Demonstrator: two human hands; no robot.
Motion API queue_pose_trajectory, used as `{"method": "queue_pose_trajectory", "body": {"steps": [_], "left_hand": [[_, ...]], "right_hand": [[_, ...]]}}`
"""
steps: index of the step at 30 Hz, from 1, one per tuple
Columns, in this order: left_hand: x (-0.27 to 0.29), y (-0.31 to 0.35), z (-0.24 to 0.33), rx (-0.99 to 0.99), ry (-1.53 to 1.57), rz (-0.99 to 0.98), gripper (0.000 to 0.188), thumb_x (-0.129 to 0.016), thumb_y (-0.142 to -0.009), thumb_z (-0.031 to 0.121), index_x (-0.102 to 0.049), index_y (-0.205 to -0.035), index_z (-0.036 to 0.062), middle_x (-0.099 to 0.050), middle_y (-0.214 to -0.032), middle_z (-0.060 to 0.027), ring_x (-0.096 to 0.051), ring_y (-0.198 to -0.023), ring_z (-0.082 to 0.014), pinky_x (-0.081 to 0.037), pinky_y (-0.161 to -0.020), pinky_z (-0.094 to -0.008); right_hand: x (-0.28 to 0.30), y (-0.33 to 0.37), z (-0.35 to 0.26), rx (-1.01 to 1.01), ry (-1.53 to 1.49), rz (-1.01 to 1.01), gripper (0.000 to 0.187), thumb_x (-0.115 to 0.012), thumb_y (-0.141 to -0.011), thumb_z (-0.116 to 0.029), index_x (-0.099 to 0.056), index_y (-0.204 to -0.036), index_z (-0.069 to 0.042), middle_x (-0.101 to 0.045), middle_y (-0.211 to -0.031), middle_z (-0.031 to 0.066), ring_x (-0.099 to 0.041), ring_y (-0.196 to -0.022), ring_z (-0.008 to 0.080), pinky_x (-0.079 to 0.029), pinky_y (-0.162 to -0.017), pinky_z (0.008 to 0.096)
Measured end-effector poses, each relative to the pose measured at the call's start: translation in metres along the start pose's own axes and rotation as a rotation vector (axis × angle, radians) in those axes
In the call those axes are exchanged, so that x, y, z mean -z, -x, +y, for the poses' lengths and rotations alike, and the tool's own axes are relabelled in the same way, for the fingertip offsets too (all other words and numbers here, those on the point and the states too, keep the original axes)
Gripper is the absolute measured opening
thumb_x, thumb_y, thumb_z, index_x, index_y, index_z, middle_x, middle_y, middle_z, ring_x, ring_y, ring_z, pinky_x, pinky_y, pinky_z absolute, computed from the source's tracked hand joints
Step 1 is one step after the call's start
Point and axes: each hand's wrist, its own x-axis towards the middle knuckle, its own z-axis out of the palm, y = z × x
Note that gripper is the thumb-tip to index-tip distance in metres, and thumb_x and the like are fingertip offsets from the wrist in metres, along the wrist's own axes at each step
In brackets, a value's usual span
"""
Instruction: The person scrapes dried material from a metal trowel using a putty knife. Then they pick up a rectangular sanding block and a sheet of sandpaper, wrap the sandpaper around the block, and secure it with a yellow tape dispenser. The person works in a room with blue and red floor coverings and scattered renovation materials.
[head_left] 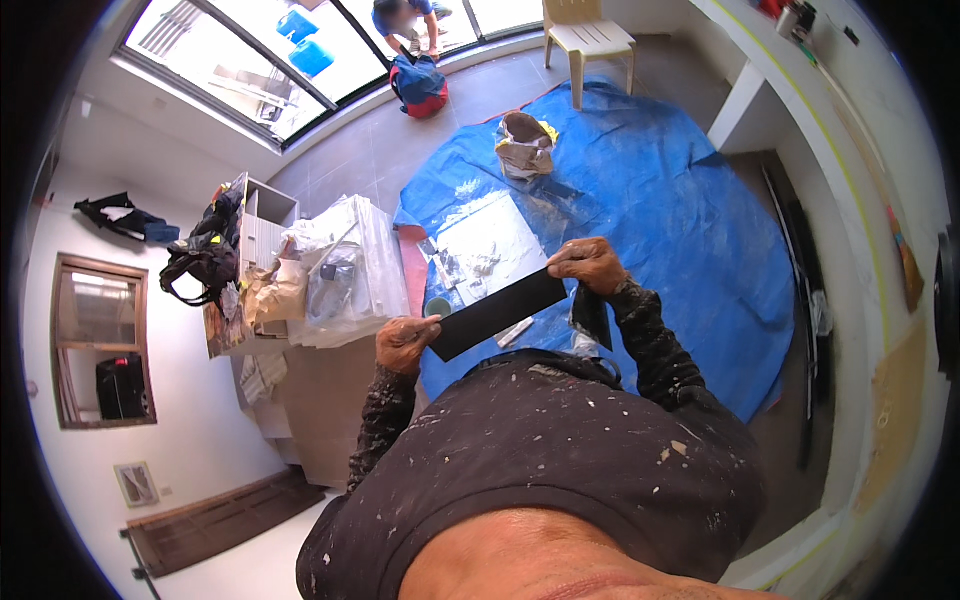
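One black strip (pixel 502 314), spanning the gap between our left hand (pixel 404 344) and our right hand (pixel 590 264), above a blue sheet (pixel 690 230); long axis slanting from near left to far right. Left: pinched on the nearer end. Right: likewise, farther end. Beyond, we list one white-smeared board (pixel 490 232), one open sack (pixel 524 152).

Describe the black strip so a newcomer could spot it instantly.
Find the blue tarp, then the white panel on it. Just below that panel in view, the left hand and right hand hold the black strip between them. Straight-edged and solid dark, it contrasts with the pale panel.
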Motion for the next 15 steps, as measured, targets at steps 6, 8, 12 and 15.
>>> {"method": "queue_pose_trajectory", "body": {"steps": [6, 8, 12, 15], "left_hand": [[-0.051, 0.024, 0.040, 0.235, 0.324, 0.139, 0.016, -0.078, -0.081, 0.009, -0.078, -0.097, 0.0060, -0.074, -0.092, -0.0102, -0.068, -0.084, -0.0164, -0.050, -0.083, -0.0330], [-0.060, 0.025, 0.059, 0.185, 0.025, 0.098, 0.037, -0.079, -0.083, 0.022, -0.071, -0.116, 0.0087, -0.071, -0.107, -0.0111, -0.065, -0.103, -0.0211, -0.040, -0.100, -0.0416], [-0.080, 0.010, 0.083, 0.009, -0.531, 0.165, 0.054, -0.076, -0.083, 0.039, -0.063, -0.130, 0.0151, -0.068, -0.118, -0.0090, -0.056, -0.122, -0.0251, -0.022, -0.112, -0.0516], [-0.085, 0.001, 0.098, -0.123, -0.718, 0.263, 0.036, -0.073, -0.086, 0.028, -0.068, -0.117, 0.0118, -0.070, -0.110, -0.0111, -0.063, -0.110, -0.0271, -0.039, -0.102, -0.0445]], "right_hand": [[0.051, -0.044, -0.002, 0.049, 0.053, -0.309, 0.017, -0.073, -0.084, -0.015, -0.075, -0.090, 0.001, -0.072, -0.084, 0.0101, -0.068, -0.078, 0.0158, -0.054, -0.073, 0.0291], [0.052, -0.058, -0.006, 0.160, 0.091, -0.378, 0.017, -0.073, -0.083, -0.015, -0.075, -0.089, 0.001, -0.072, -0.084, 0.0104, -0.068, -0.078, 0.0162, -0.054, -0.072, 0.0300], [0.024, -0.075, -0.021, 0.109, -0.008, -0.511, 0.018, -0.074, -0.081, -0.015, -0.075, -0.091, 0.000, -0.072, -0.084, 0.0105, -0.068, -0.076, 0.0177, -0.053, -0.073, 0.0313], [-0.002, -0.084, -0.041, 0.163, 0.120, -0.647, 0.018, -0.074, -0.083, -0.016, -0.074, -0.092, 0.000, -0.072, -0.084, 0.0108, -0.067, -0.075, 0.0143, -0.053, -0.074, 0.0302]]}}
